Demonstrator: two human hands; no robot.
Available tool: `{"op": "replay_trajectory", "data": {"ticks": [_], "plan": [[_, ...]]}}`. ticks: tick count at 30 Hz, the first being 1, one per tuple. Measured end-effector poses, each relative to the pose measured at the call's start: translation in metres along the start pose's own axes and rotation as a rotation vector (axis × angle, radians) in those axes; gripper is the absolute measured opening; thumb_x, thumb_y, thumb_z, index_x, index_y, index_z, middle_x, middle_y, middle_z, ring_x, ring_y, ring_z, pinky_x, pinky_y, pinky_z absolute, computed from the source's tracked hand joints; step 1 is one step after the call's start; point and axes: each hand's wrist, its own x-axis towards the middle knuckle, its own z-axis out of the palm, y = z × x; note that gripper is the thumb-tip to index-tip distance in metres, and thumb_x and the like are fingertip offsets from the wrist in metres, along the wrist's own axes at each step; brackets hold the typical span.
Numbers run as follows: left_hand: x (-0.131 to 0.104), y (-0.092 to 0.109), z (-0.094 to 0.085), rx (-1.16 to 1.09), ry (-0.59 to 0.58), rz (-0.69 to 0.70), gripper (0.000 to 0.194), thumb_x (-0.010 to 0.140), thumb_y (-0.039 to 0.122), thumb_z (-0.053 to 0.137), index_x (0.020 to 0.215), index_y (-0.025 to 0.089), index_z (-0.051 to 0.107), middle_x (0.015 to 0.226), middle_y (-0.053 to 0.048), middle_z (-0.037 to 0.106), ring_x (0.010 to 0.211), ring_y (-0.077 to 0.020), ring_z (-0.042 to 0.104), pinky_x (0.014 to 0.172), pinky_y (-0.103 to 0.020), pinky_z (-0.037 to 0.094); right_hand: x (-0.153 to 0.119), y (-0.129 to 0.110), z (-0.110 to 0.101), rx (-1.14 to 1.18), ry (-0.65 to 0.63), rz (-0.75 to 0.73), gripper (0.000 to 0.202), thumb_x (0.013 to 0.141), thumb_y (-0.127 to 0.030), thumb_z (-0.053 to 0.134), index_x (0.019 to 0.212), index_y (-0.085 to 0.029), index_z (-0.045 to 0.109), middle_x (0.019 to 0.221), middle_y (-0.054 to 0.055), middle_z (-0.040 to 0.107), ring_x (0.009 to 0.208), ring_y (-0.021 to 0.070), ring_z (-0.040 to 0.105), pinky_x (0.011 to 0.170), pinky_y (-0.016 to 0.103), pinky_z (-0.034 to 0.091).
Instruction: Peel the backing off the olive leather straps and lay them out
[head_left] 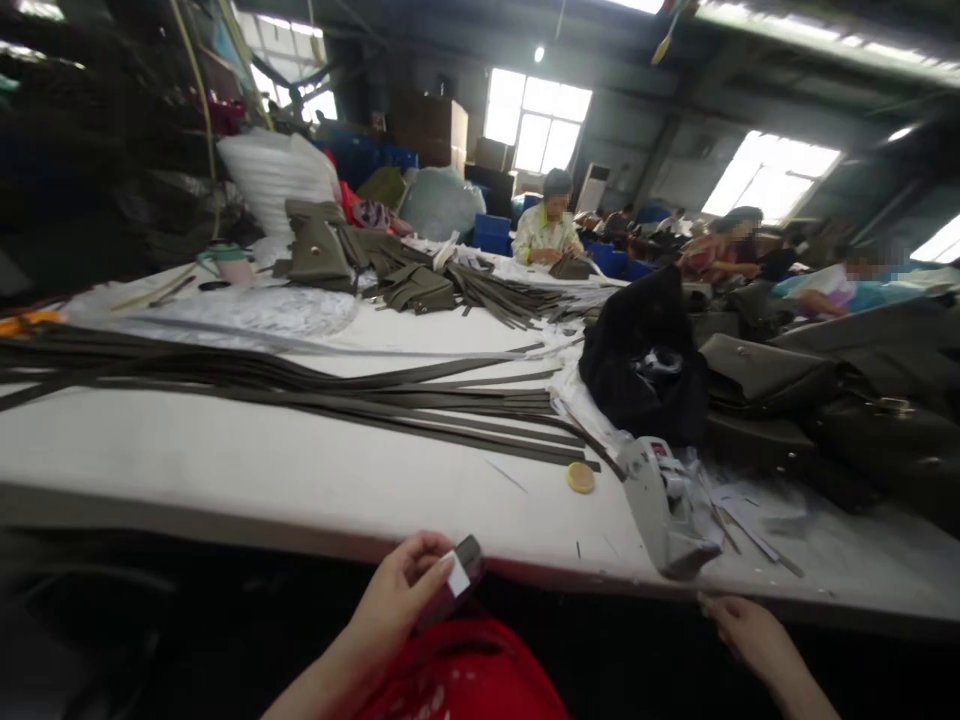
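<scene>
My left hand (409, 585) is closed at the table's front edge. Between thumb and fingers it grips a small dark piece (470, 550) with a white label (457, 577) lying against it; the exact kind is unclear. My right hand (742, 625) is low at the right, just off the table edge, with fingertips pinched together. Whatever they may hold is too small to make out. Above that hand stands a grey desktop device (660, 510) resembling a tape dispenser. A yellow-rimmed round disc (580, 477) lies left of the device.
Long dark straps (337, 390) stretch across the white table (225, 455). Dark bags (772, 375) are piled at right beside a black cloth bundle (645, 350). More bag parts (319, 245) lie at the back. A person (547, 225) works across the table, others farther right.
</scene>
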Motion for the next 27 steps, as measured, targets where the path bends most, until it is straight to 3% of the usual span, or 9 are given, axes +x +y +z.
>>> {"op": "replay_trajectory", "data": {"ticks": [2, 5, 8, 11, 13, 18, 27], "plan": [[-0.001, 0.000, -0.001, 0.016, 0.025, 0.040, 0.047, 0.067, 0.053, 0.079, 0.088, 0.015, 0.061, 0.068, -0.001, 0.066, 0.057, -0.0107, 0.057, 0.054, -0.019, 0.043, -0.012, -0.013, 0.003, 0.036, -0.174, 0.002, 0.048, 0.066, -0.063, 0.058, 0.065, -0.016, 0.068, 0.043, -0.002, 0.046, 0.035, 0.0115, 0.038, 0.042, 0.026, 0.027], [0.000, -0.003, 0.004, 0.072, 0.089, 0.142, 0.040, 0.071, 0.047, 0.077, 0.088, 0.014, 0.062, 0.072, -0.002, 0.067, 0.063, -0.0121, 0.060, 0.060, -0.021, 0.046, -0.032, -0.066, 0.022, 0.152, -0.339, -0.090, 0.045, 0.069, -0.060, 0.067, 0.077, -0.015, 0.071, 0.048, -0.002, 0.051, 0.041, 0.0109, 0.043, 0.045, 0.025, 0.034], [0.003, -0.007, 0.011, 0.115, 0.132, 0.243, 0.031, 0.076, 0.041, 0.073, 0.089, 0.015, 0.062, 0.074, -0.002, 0.066, 0.068, -0.0126, 0.062, 0.065, -0.022, 0.048, -0.058, -0.138, 0.064, 0.362, -0.322, -0.219, 0.045, 0.070, -0.058, 0.071, 0.082, -0.015, 0.070, 0.051, -0.002, 0.053, 0.044, 0.0099, 0.044, 0.044, 0.022, 0.034], [0.004, -0.008, 0.015, 0.141, 0.166, 0.322, 0.026, 0.080, 0.036, 0.069, 0.093, 0.016, 0.061, 0.076, -0.002, 0.066, 0.069, -0.0129, 0.062, 0.067, -0.023, 0.049, -0.088, -0.196, 0.112, 0.513, -0.514, -0.315, 0.040, 0.076, -0.056, 0.069, 0.081, -0.016, 0.069, 0.048, -0.003, 0.052, 0.042, 0.0092, 0.044, 0.042, 0.021, 0.034], [0.003, -0.008, 0.013, 0.162, 0.204, 0.364, 0.023, 0.082, 0.034, 0.067, 0.095, 0.015, 0.061, 0.078, -0.002, 0.066, 0.071, -0.0130, 0.062, 0.069, -0.023, 0.049, -0.105, -0.218, 0.137, 0.557, -0.647, -0.375, 0.037, 0.079, -0.054, 0.067, 0.080, -0.016, 0.069, 0.047, -0.004, 0.051, 0.040, 0.0084, 0.042, 0.042, 0.021, 0.033], [-0.005, -0.006, 0.002, 0.189, 0.292, 0.416, 0.021, 0.085, 0.032, 0.064, 0.097, 0.015, 0.060, 0.082, -0.003, 0.066, 0.074, -0.0139, 0.064, 0.070, -0.024, 0.051, -0.124, -0.232, 0.168, 0.606, -0.823, -0.432, 0.036, 0.081, -0.051, 0.067, 0.077, -0.015, 0.067, 0.043, -0.006, 0.049, 0.037, 0.0064, 0.038, 0.041, 0.020, 0.029], [-0.013, -0.002, 0.000, 0.207, 0.309, 0.398, 0.024, 0.085, 0.034, 0.063, 0.097, 0.014, 0.061, 0.089, -0.007, 0.069, 0.082, -0.0172, 0.066, 0.078, -0.028, 0.052, -0.124, -0.232, 0.193, 0.503, -0.868, -0.294, 0.048, 0.074, -0.063, 0.068, 0.068, -0.016, 0.061, 0.037, -0.007, 0.044, 0.031, 0.0049, 0.031, 0.035, 0.019, 0.019]]}}
